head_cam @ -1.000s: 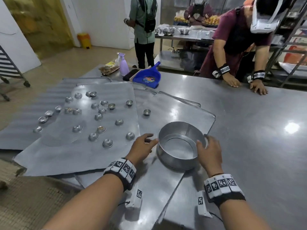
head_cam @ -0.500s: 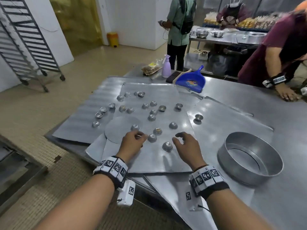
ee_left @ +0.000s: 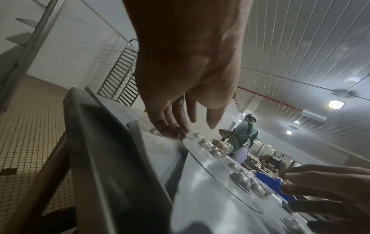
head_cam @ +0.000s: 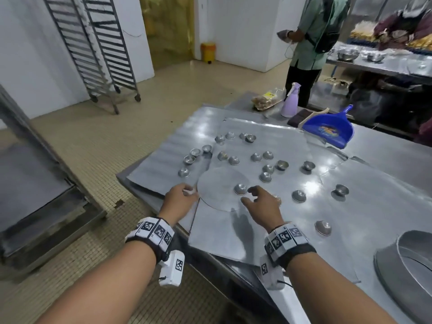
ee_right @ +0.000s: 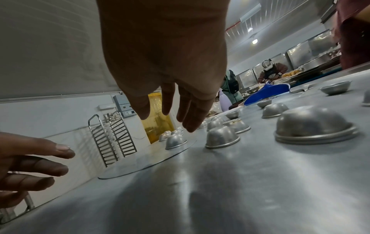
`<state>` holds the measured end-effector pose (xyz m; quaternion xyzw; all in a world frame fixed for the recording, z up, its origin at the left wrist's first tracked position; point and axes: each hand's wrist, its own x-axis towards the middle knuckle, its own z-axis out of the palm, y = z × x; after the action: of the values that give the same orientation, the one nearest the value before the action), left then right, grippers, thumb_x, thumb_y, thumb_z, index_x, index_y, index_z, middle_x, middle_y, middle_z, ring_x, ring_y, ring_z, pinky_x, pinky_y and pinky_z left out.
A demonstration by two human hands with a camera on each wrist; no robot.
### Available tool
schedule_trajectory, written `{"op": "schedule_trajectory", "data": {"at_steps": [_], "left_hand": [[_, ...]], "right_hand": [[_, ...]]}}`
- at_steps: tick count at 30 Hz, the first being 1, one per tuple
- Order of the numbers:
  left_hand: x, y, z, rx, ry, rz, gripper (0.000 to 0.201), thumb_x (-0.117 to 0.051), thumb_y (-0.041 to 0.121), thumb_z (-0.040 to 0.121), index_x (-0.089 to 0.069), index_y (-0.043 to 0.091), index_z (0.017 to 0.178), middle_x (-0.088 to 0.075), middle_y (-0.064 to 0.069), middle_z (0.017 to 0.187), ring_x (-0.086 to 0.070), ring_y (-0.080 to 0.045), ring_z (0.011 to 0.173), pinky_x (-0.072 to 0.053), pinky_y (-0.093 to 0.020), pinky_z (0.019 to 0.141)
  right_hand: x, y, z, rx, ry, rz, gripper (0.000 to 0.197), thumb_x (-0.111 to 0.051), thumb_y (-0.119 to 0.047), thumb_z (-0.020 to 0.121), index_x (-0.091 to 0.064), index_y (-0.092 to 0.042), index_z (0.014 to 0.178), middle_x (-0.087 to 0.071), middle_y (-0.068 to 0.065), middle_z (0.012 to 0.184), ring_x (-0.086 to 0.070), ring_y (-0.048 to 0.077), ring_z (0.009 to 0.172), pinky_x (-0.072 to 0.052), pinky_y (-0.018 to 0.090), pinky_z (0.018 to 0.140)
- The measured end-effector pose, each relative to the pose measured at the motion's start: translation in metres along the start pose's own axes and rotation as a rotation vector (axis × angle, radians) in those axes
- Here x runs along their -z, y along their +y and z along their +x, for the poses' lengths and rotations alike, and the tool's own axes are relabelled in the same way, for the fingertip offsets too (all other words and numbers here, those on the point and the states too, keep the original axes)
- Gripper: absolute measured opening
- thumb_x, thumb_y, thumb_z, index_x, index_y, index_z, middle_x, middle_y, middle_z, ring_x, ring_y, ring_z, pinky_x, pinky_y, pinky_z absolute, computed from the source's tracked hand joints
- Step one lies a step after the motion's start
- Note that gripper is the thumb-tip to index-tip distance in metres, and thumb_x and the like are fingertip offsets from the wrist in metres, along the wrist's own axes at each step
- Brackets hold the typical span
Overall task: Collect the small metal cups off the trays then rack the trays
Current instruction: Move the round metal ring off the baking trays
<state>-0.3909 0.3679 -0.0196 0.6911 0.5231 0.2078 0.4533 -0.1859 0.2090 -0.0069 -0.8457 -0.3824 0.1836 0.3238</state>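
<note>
Several small metal cups, most upside down, are scattered over overlapping flat trays [head_cam: 233, 232] on the steel table. One cup [head_cam: 240, 189] [ee_right: 175, 140] sits on a thin round metal disc [head_cam: 217, 195] [ee_left: 220, 182] lying on the trays. My right hand [head_cam: 251, 195] [ee_right: 170, 114] hovers just right of that cup with fingers spread, holding nothing. At the disc's left edge, my left hand [head_cam: 184, 192] [ee_left: 188, 126] reaches down with its fingertips touching the rim. The round cake pan [head_cam: 385, 265] stands empty at the near right.
A wheeled tray rack [head_cam: 100, 50] stands by the far wall across open floor. At the table's back lie a blue dustpan [head_cam: 327, 129], a lilac spray bottle [head_cam: 289, 101] and a bag. A person in green [head_cam: 311, 31] stands behind. A steel cabinet [head_cam: 35, 195] is left.
Both hands left the round pan and moved left over the cups. Since half a second ago the left hand went to the disc's edge and the right hand to the cup on the disc.
</note>
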Motion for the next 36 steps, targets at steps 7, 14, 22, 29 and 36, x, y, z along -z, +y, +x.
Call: {"op": "schedule_trajectory", "data": {"at_steps": [7,14,22,29,36], "left_hand": [[-0.003,0.006,0.041,0.052,-0.037,0.04,0.035,-0.077,0.029,0.084,-0.063,0.02,0.114,-0.066,-0.003,0.103,-0.065,-0.02,0.095,-0.052,-0.03,0.088],[-0.017,0.012,0.069,0.093,-0.086,0.041,0.045,-0.077,0.022,0.083,-0.059,0.016,0.124,-0.066,-0.006,0.104,-0.066,-0.018,0.087,-0.053,-0.03,0.084],[-0.031,0.018,0.086,0.142,-0.05,0.051,0.054,-0.081,0.017,0.081,-0.06,0.008,0.13,-0.064,-0.006,0.104,-0.064,-0.026,0.102,-0.052,-0.031,0.091],[-0.034,0.02,0.083,0.153,-0.099,0.007,0.038,-0.075,0.008,0.085,-0.065,0.003,0.121,-0.071,-0.012,0.11,-0.068,-0.026,0.097,-0.054,-0.032,0.089],[0.0,0.012,0.064,0.239,-0.048,-0.258,0.027,-0.063,-0.003,0.091,-0.053,0.01,0.113,-0.063,-0.014,0.108,-0.066,-0.029,0.092,-0.06,-0.048,0.077]], "right_hand": [[-0.018,-0.002,0.05,-0.039,-0.032,-0.042,0.048,-0.064,-0.038,0.088,-0.055,-0.019,0.132,-0.063,0.011,0.123,-0.061,0.027,0.111,-0.047,0.035,0.09],[-0.026,0.006,0.085,-0.054,-0.129,-0.08,0.051,-0.062,-0.03,0.088,-0.052,-0.024,0.137,-0.062,0.008,0.127,-0.061,0.025,0.115,-0.047,0.034,0.095],[-0.028,0.012,0.093,-0.061,-0.094,-0.027,0.04,-0.056,-0.029,0.087,-0.061,-0.028,0.126,-0.067,-0.001,0.121,-0.062,0.022,0.111,-0.048,0.033,0.096],[-0.025,0.015,0.082,-0.038,-0.074,0.006,0.037,-0.054,-0.032,0.089,-0.061,-0.029,0.125,-0.069,-0.004,0.117,-0.064,0.022,0.107,-0.05,0.036,0.094],[-0.019,0.015,0.083,-0.052,-0.11,-0.037,0.032,-0.061,-0.031,0.089,-0.064,-0.023,0.12,-0.07,0.004,0.116,-0.063,0.029,0.109,-0.05,0.036,0.09]]}}
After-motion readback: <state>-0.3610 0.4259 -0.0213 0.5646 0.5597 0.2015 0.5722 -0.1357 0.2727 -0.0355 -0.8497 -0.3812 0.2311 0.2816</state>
